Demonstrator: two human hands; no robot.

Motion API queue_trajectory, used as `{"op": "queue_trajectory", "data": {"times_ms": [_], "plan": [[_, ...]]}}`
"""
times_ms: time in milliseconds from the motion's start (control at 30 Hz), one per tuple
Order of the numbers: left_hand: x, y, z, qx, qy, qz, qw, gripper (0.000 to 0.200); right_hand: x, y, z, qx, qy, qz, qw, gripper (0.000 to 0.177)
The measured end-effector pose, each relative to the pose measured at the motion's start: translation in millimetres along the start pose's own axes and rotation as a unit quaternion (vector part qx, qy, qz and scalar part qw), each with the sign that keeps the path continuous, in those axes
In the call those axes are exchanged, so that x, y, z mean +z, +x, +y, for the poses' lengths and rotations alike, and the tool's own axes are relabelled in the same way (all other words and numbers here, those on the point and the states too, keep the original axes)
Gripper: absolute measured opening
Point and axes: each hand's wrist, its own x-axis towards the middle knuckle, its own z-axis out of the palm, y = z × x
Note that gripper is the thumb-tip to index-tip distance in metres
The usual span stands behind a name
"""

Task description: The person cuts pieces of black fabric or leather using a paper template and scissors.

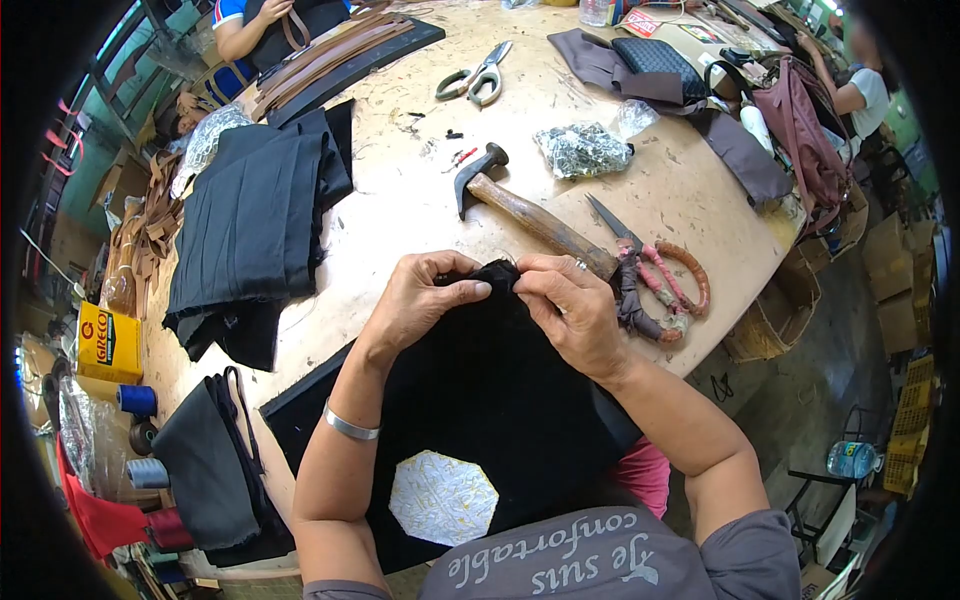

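Note:
Black cloth (470, 370) spreads from the table's front edge over the lap, a white and yellow octagonal patch (443, 497) lying on its lower part. My left hand (430, 297) pinches the cloth's gathered top edge between thumb and fingers. Close beside it on the right, my right hand (572, 308) pinches the same bunched edge. Just beyond my right hand lies a hammer (540, 222) with a wooden handle. Scissors with wrapped handles (655, 275) rest to the right of that hand, blades pointing away.
Folded black fabric (250, 215) lies on the table (400, 190) at left, near a yellow box (108, 343) and thread spools (137, 400). Farther off are grey-handled scissors (478, 80), a plastic-wrapped bundle (583, 150) and a maroon bag (805, 130). Two people (275, 30) (865, 90) are across the table.

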Motion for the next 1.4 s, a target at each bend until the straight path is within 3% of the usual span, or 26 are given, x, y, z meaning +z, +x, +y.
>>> {"op": "queue_trajectory", "data": {"times_ms": [233,433,933,1033,1133,1400], "plan": [[2,-1,7,-0.014,-0.004,0.005,1.000,0.016,-2,1,-1,-0.021,-0.036,0.014,0.999,0.016],[2,-1,12,-0.039,0.032,0.003,0.999,0.015,-3,2,-2,0.224,0.117,-0.011,0.967,0.013],[0,-2,15,-0.044,0.007,-0.033,0.998,0.020,0,1,3,0.272,0.160,0.001,0.949,0.011],[0,0,14,-0.034,0.023,-0.031,0.999,0.019,2,1,7,0.174,0.126,0.006,0.977,0.012],[1,2,10,-0.024,0.047,-0.010,0.999,0.018,-2,3,3,0.002,-0.035,0.018,0.999,0.015],[3,2,7,-0.027,0.021,-0.005,0.999,0.015,-2,-3,1,-0.066,-0.129,-0.015,0.989,0.018]]}}
